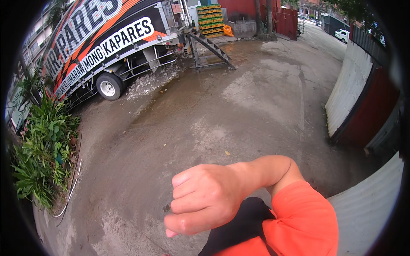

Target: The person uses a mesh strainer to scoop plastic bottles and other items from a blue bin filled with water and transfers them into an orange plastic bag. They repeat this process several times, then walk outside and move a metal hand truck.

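My right hand [205, 198] is raised in front of me at the lower middle, its back turned up and its fingers curled into a fist. Nothing sticks out of the fist, and it touches nothing. The bent forearm comes in from an orange sleeve [305, 217] at the lower right. Beneath the wrist shows black clothing [239, 228]. Of my left hand no part is in the picture. Below the fist lies grey concrete ground [192, 141].
At the upper left stands a truck [124, 42] in orange, black and white, with dark metal steps [209, 51] by its rear. Beyond are stacked crates [210, 21] and a puddle [166, 96]. Green plants [47, 145] line the left, corrugated metal panels [348, 85] the right.
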